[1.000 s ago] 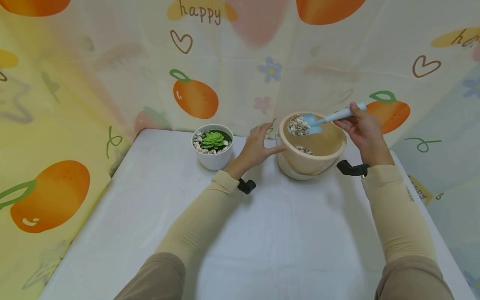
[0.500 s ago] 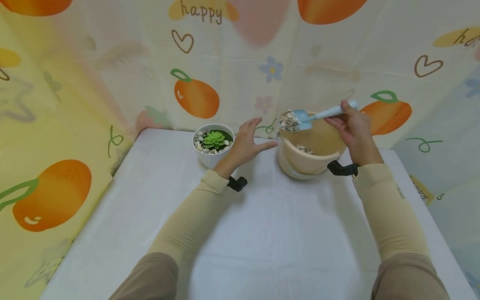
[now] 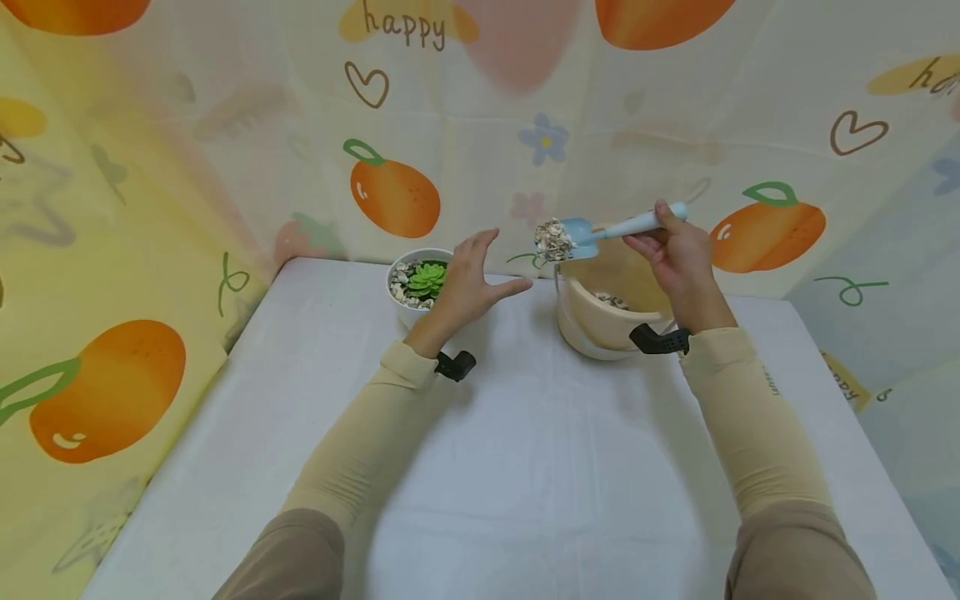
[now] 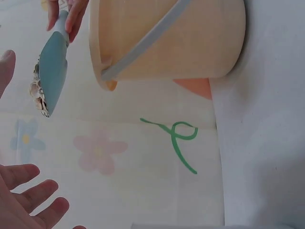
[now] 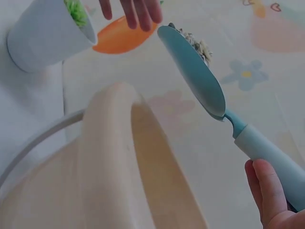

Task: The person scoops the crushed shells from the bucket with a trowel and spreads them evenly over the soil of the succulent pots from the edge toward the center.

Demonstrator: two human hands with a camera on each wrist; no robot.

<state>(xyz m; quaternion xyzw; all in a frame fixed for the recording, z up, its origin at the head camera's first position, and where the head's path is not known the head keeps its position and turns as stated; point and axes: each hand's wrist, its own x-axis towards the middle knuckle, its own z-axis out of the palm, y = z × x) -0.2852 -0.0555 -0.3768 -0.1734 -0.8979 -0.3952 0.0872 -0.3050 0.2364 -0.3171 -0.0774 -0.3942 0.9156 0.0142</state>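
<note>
My right hand (image 3: 682,267) grips the pale handle of a small blue trowel (image 3: 581,237), which is held level above the left rim of a beige bucket (image 3: 607,321). A heap of small stones (image 3: 553,241) lies in its scoop, and more stones show at the bucket's bottom. My left hand (image 3: 465,287) is raised with fingers spread and thumb out, holding nothing. It is nearest a white pot (image 3: 408,315), partly covering it in the head view. Inside that pot sit a green succulent (image 3: 427,280) and pale stones. The trowel's blue underside (image 5: 193,71) faces the right wrist camera.
A white cloth (image 3: 510,467) covers the table. Behind it hangs a patterned curtain (image 3: 465,100) with orange fruit, flowers and hearts. The bucket's grey carrying handle (image 4: 147,40) hangs along its side. A black wrist camera (image 3: 456,365) sits on the left wrist.
The right hand has carried the loaded trowel left, from over the bucket's opening to its left rim. The left hand has moved left, away from the bucket and in front of the white pot.
</note>
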